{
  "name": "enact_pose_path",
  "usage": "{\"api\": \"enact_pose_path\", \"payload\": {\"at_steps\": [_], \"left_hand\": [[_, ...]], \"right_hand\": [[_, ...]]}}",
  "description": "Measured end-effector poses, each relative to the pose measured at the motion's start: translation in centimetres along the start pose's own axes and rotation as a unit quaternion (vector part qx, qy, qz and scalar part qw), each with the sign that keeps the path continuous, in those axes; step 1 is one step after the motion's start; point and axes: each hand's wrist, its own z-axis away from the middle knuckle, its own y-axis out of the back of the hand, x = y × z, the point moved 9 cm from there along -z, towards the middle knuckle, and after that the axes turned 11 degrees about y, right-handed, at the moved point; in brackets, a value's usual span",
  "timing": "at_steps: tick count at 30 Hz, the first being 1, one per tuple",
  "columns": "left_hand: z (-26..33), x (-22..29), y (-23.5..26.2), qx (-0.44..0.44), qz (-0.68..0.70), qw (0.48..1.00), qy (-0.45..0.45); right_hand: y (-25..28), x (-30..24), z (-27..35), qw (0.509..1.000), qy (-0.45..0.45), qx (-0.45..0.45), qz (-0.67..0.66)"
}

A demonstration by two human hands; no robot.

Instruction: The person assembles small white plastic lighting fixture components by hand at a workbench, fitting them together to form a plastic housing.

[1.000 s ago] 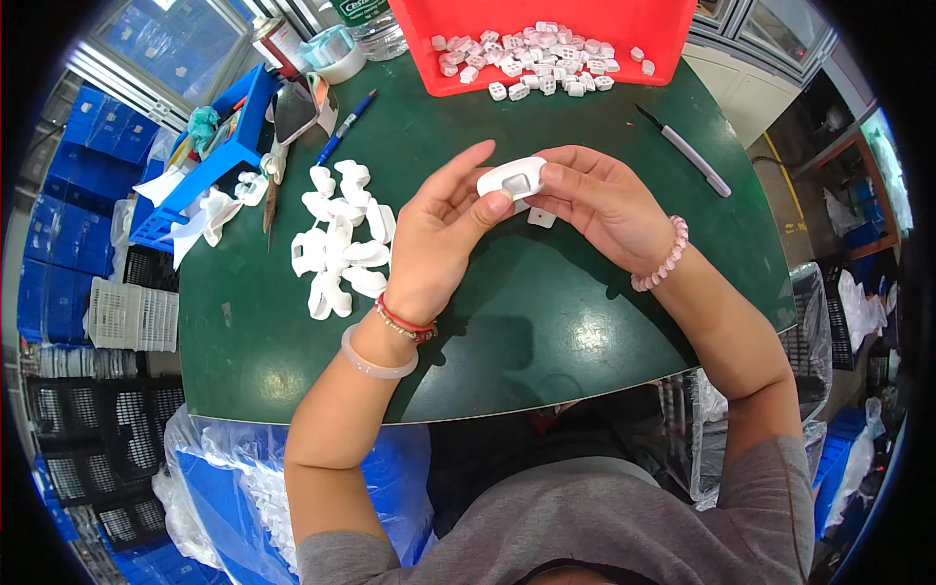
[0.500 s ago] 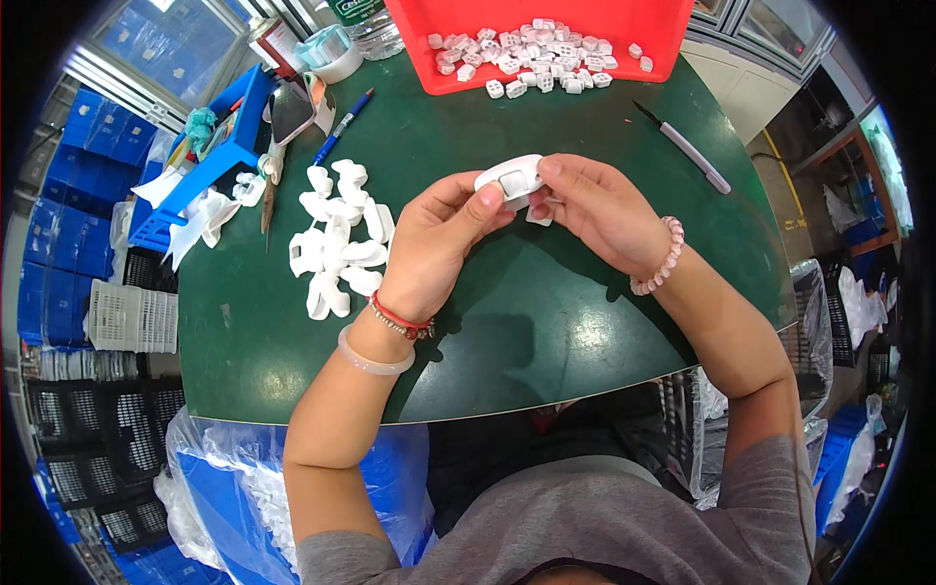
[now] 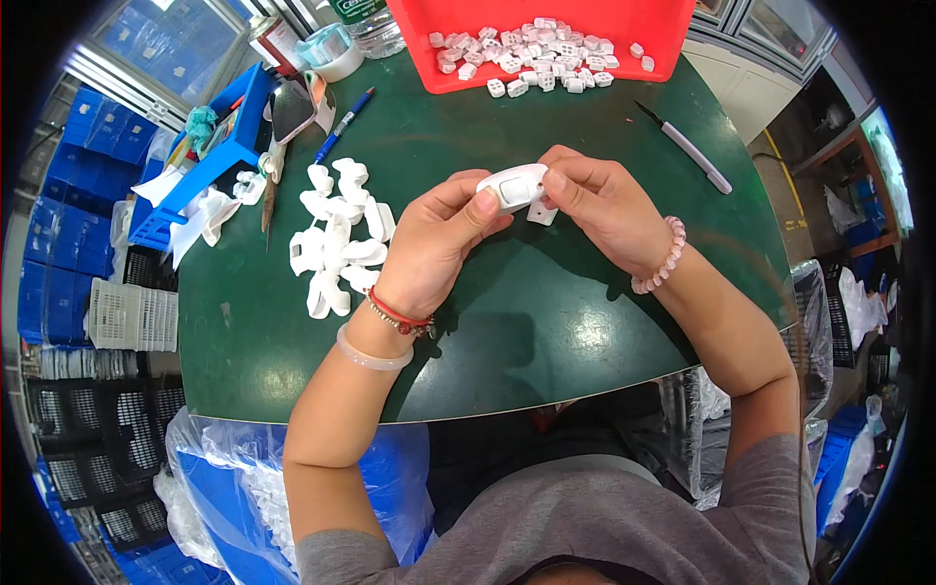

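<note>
Over the green table (image 3: 487, 351), both my hands grip one white rounded plastic part (image 3: 517, 185) with a rectangular recess in its upper face. My left hand (image 3: 429, 239) pinches its left end, thumb on top. At the right end, the thumb and fingers of my right hand (image 3: 614, 210) are closed on it. Just below shows a small white piece (image 3: 541, 214); whether it lies on the table or is held, I cannot tell. Left of my left hand lies a loose pile of similar white curved plastic parts (image 3: 336, 244).
A red bin (image 3: 673, 39) with many small white pieces (image 3: 556, 58) stands at the far edge. A slim craft knife (image 3: 692, 156) lies at right. Toward the back left are a blue pen (image 3: 343, 127), a blue holder (image 3: 210, 185), a phone (image 3: 290, 112) and a clear bottle (image 3: 375, 34).
The white part has turned in my fingers, so its recessed face now shows more fully and lies flatter. My hands have shifted only slightly.
</note>
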Motion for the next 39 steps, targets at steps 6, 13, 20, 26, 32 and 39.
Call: {"api": "enact_pose_path", "payload": {"at_steps": [6,13,20,26,32,39], "left_hand": [[0.0,-0.3,0.0,-0.003,0.013,1.000,0.005],[-0.1,-0.7,-0.3,-0.004,0.074,0.997,0.022],[0.9,2.1,-1.7,0.091,-0.262,0.943,-0.182],[0.5,1.2,-1.1,0.069,-0.139,0.981,-0.115],[0.3,1.0,-1.2,0.054,-0.130,0.985,-0.096],[-0.1,0.6,-0.8,0.052,-0.129,0.986,-0.092]], "right_hand": [[0.1,0.1,0.1,0.999,-0.002,-0.006,0.048],[0.1,0.2,0.2,0.998,-0.044,0.030,0.019],[1.6,-0.5,-0.2,0.981,0.018,0.045,0.187],[0.8,0.0,0.0,0.988,-0.019,0.051,0.143],[-0.2,-0.1,0.1,0.993,-0.034,0.004,0.110],[0.1,-0.3,-0.1,0.971,0.012,-0.022,0.239]]}}
